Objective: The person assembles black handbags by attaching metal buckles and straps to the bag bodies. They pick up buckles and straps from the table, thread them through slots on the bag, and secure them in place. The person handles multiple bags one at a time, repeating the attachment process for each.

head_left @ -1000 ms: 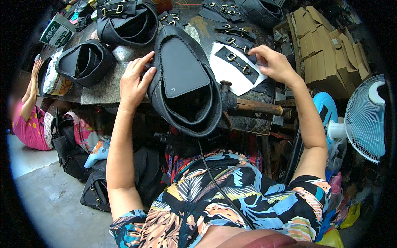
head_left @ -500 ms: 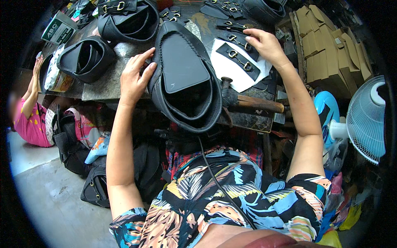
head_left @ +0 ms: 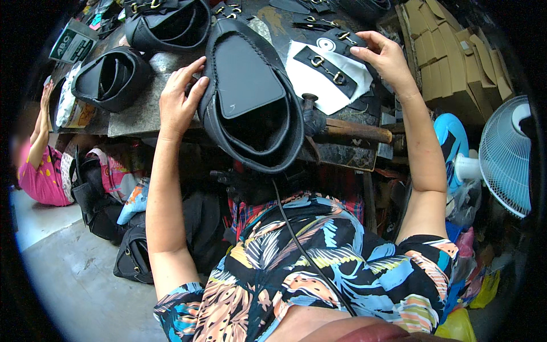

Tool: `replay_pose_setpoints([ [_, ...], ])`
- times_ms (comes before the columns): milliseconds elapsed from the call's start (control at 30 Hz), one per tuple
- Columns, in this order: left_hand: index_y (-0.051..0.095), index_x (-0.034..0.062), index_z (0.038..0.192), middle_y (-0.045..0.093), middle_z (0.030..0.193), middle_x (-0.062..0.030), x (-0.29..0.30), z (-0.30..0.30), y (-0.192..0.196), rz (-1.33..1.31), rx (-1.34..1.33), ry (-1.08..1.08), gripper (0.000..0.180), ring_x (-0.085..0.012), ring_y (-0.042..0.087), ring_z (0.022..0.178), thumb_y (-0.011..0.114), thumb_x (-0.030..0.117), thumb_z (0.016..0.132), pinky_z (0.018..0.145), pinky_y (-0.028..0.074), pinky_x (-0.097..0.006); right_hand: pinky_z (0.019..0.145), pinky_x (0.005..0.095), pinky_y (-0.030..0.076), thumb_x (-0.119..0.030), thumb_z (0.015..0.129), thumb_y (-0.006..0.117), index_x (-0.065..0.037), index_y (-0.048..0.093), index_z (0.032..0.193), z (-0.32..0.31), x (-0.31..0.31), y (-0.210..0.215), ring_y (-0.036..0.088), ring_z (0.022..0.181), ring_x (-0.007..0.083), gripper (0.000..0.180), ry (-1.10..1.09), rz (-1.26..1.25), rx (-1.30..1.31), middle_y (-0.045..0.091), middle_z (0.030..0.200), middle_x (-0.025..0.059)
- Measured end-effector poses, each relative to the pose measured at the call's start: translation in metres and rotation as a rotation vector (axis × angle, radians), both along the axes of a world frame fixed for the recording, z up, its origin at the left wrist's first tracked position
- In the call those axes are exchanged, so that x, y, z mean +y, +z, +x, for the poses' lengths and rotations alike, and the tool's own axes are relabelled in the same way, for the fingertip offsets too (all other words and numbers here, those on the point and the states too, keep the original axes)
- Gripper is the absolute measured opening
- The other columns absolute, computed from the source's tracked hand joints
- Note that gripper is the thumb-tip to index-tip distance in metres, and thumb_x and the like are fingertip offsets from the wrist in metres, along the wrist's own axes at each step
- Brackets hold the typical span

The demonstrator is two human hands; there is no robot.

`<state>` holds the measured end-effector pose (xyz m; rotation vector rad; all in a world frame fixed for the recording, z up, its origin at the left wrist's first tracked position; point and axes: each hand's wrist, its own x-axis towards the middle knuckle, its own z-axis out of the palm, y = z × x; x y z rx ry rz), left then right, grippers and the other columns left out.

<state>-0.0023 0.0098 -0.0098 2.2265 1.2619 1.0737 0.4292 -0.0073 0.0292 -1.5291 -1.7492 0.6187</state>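
A large black leather bag piece (head_left: 250,77) with a stitched flap overhangs the workbench's front edge. My left hand (head_left: 178,102) rests against its left side, fingers apart, thumb on the flap's edge. At the right my right hand (head_left: 390,61) pinches a black strap with gold horsebit hardware (head_left: 346,37) between thumb and fingers. Under and beside it lies a white sheet (head_left: 299,85), partly covered by a second black horsebit strap (head_left: 325,69). A hammer with a wooden handle (head_left: 356,131) lies just in front of the sheet.
More black bag pieces (head_left: 111,78) stand on the bench to the left. A green-and-white can (head_left: 73,43) is behind them. Brown cartons (head_left: 456,71) and a fan (head_left: 507,157) flank the right side. A person in pink (head_left: 43,176) sits at far left.
My right hand has lifted a horsebit strap off the stack and drawn it slightly right, uncovering a round mark on the white sheet. My left hand stays against the bag piece.
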Motion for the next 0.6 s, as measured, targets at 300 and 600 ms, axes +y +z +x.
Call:
replay_pose_setpoints([
  [300,0.064,0.0117,0.13,0.068,0.107,-0.0082,0.004,-0.002,-0.005,0.038,0.008,-0.021,0.04,-0.0197,0.062,0.087,0.063,0.026,0.092,0.084,0.049,-0.031,0.071,0.0214,0.043,-0.027,0.093,0.07,-0.001,0.066,0.122,0.006,-0.019,-0.029,0.052,0.079,0.0058,0.039,-0.055,-0.189,0.133,0.06,0.09,-0.0047],
  [600,0.064,0.0109,0.131,0.068,0.106,-0.0095,0.0,0.0,0.0,0.038,0.021,-0.014,0.041,-0.0217,0.062,0.088,0.063,0.025,0.092,0.084,0.049,-0.032,0.089,0.0246,0.047,-0.011,0.094,0.06,0.002,0.064,0.125,0.014,-0.018,-0.033,0.06,0.095,0.0087,0.034,-0.015,-0.282,0.15,0.069,0.107,0.0024],
])
